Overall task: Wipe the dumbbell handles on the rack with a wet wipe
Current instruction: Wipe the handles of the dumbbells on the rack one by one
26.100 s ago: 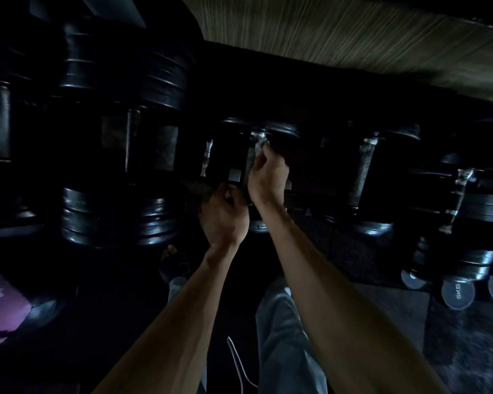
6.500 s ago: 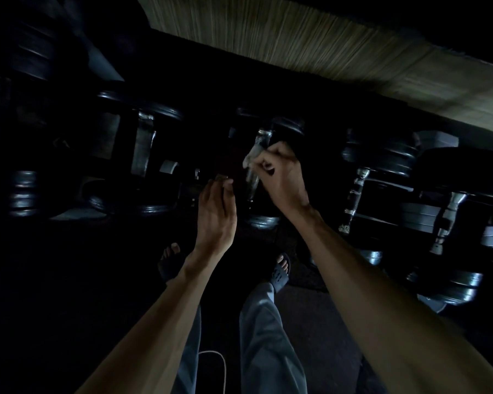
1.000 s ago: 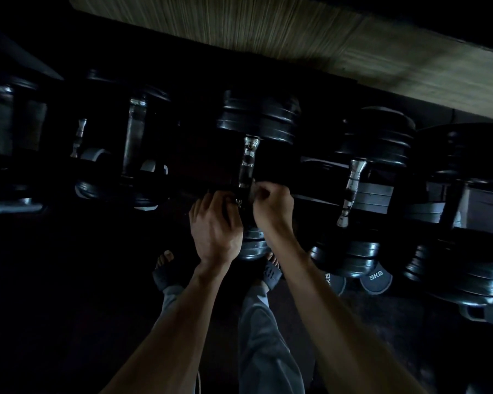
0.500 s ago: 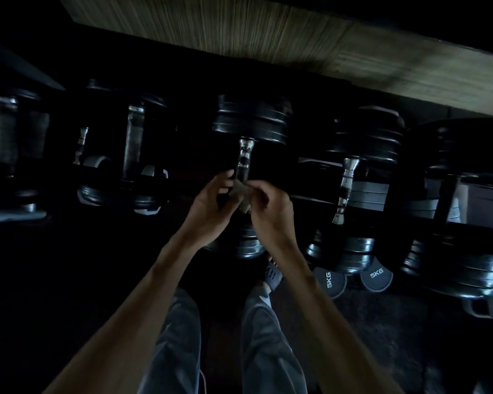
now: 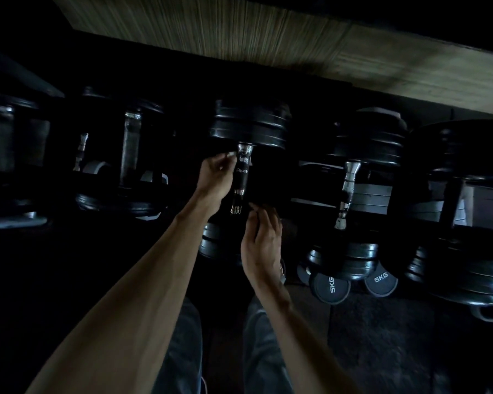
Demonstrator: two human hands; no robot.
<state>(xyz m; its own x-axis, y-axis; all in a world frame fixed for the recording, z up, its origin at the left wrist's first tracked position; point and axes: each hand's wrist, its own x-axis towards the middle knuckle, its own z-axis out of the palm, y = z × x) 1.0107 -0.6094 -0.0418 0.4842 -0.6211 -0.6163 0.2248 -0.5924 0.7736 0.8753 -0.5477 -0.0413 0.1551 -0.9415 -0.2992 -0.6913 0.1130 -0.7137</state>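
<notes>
My hands have parted since half a second ago: left hand [image 5: 215, 182] now pinches a small pale wet wipe [image 5: 230, 155] beside the chrome-and-black dumbbell handle [image 5: 242, 177], while right hand [image 5: 261, 240] hangs loosely curled, empty, below it. Next pass is left-handed. Grey discs [image 5: 329, 286] right of my fingers read "5KG".

Head camera looks down, close above rack [image 5: 310, 172].

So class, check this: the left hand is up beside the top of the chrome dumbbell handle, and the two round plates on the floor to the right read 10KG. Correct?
Not quite. The head view shows the two round plates marked 5KG, not 10KG. The rest stands: the left hand is up beside the top of the chrome dumbbell handle.
</notes>
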